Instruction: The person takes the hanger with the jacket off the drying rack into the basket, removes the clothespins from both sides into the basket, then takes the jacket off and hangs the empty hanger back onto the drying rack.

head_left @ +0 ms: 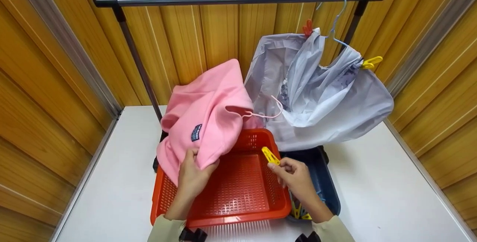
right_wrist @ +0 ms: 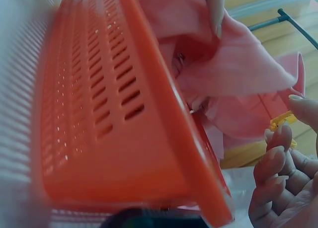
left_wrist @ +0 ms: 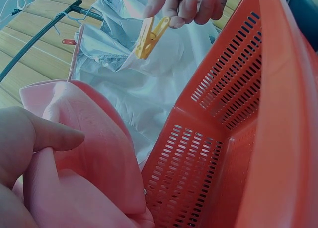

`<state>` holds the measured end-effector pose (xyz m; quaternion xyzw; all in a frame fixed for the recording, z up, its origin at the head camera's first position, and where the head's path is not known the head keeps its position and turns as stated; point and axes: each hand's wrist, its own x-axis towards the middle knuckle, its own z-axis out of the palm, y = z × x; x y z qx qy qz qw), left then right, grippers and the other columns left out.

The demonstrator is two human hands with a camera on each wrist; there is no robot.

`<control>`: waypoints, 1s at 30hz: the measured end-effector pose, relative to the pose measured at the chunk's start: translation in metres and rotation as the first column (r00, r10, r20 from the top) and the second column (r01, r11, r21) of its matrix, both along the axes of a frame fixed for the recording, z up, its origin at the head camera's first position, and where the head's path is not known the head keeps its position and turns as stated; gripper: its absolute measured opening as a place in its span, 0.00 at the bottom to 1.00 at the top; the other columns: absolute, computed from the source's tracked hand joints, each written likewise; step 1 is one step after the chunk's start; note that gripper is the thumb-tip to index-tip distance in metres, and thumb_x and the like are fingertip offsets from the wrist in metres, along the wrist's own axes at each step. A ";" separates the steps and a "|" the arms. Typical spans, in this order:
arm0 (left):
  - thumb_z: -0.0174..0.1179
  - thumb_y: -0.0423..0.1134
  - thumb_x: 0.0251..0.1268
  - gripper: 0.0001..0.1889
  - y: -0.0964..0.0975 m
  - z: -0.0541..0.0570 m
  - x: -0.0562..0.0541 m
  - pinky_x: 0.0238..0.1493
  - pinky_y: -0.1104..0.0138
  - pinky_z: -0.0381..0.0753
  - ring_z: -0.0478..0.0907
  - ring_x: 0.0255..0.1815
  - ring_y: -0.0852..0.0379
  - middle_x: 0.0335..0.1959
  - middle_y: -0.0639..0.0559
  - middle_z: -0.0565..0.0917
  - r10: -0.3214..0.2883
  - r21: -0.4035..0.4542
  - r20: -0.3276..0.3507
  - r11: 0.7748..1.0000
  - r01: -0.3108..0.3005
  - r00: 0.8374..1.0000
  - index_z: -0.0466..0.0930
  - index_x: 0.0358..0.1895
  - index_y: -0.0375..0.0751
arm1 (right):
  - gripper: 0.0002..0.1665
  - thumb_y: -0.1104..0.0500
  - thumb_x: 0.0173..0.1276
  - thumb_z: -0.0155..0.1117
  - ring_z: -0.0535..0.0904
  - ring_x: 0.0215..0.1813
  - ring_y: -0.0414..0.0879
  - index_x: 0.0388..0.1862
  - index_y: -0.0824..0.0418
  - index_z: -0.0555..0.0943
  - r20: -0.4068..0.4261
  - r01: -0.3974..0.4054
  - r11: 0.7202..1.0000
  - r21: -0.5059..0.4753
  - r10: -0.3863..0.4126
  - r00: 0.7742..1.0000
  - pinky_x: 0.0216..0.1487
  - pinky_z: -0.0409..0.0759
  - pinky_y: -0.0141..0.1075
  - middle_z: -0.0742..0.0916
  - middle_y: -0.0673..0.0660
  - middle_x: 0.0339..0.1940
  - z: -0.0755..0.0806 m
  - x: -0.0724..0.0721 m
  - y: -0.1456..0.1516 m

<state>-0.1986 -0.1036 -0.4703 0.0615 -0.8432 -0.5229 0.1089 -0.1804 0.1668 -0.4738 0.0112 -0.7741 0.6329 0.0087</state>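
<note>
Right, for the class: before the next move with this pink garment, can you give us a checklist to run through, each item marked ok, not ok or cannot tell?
1. Pink garment gripped by the left hand: ok, its lower part is pinched.
2. Yellow clothespin ready in the right hand: ok, held by finger and thumb.
3. Pink hanger hook free of the cloth: ok, it sticks out of the garment.
4. Hook hung on the rail: not ok, it sits well below.
5. Hanger seated evenly inside the garment: cannot tell, the cloth hides it.
6. Grey garment clipped: ok, red clip and yellow clip on it.
</note>
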 end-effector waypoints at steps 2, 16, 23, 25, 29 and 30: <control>0.73 0.42 0.49 0.25 0.000 0.000 0.000 0.41 0.63 0.71 0.74 0.37 0.51 0.34 0.44 0.79 0.001 0.001 -0.004 1.000 -0.001 1.000 0.70 0.45 0.38 | 0.14 0.58 0.65 0.67 0.67 0.14 0.40 0.25 0.65 0.76 0.001 0.024 1.000 -0.003 -0.024 1.000 0.16 0.67 0.29 0.75 0.54 0.14 -0.008 -0.003 0.005; 0.73 0.40 0.48 0.24 0.000 0.000 -0.001 0.42 0.63 0.70 0.73 0.37 0.51 0.34 0.46 0.78 -0.007 0.021 -0.009 1.000 0.007 1.000 0.70 0.45 0.39 | 0.23 0.40 0.64 0.64 0.72 0.21 0.47 0.32 0.59 0.80 0.098 0.222 0.966 0.130 -0.235 0.967 0.23 0.75 0.33 0.80 0.53 0.22 -0.028 -0.003 0.029; 0.73 0.41 0.49 0.24 0.000 0.000 -0.001 0.42 0.63 0.70 0.73 0.38 0.51 0.35 0.45 0.78 -0.005 0.012 0.001 1.000 0.005 1.000 0.70 0.45 0.38 | 0.26 0.36 0.64 0.62 0.73 0.21 0.48 0.33 0.59 0.80 0.142 0.250 0.945 0.208 -0.282 0.949 0.24 0.76 0.36 0.81 0.52 0.24 -0.035 -0.001 0.036; 0.73 0.41 0.49 0.24 0.000 0.000 -0.001 0.42 0.63 0.70 0.73 0.38 0.51 0.36 0.45 0.78 -0.005 0.013 0.003 1.000 0.005 1.000 0.70 0.45 0.38 | 0.26 0.37 0.64 0.62 0.74 0.21 0.48 0.35 0.60 0.79 0.156 0.254 0.944 0.212 -0.289 0.945 0.24 0.77 0.38 0.82 0.53 0.26 -0.036 -0.001 0.036; 0.73 0.41 0.48 0.24 -0.001 0.001 -0.001 0.42 0.63 0.70 0.73 0.37 0.51 0.35 0.45 0.78 -0.005 0.013 -0.003 1.000 0.005 1.000 0.70 0.45 0.39 | 0.26 0.38 0.65 0.62 0.76 0.23 0.49 0.41 0.60 0.79 0.197 0.260 0.942 0.214 -0.302 0.933 0.26 0.80 0.40 0.83 0.57 0.34 -0.039 0.000 0.038; 0.73 0.41 0.48 0.24 -0.001 0.000 -0.001 0.42 0.63 0.70 0.73 0.37 0.51 0.35 0.45 0.78 -0.005 0.014 -0.008 1.000 0.005 1.000 0.70 0.45 0.39 | 0.26 0.38 0.65 0.62 0.76 0.23 0.49 0.42 0.60 0.79 0.204 0.260 0.941 0.218 -0.304 0.930 0.26 0.81 0.40 0.83 0.58 0.36 -0.039 0.000 0.038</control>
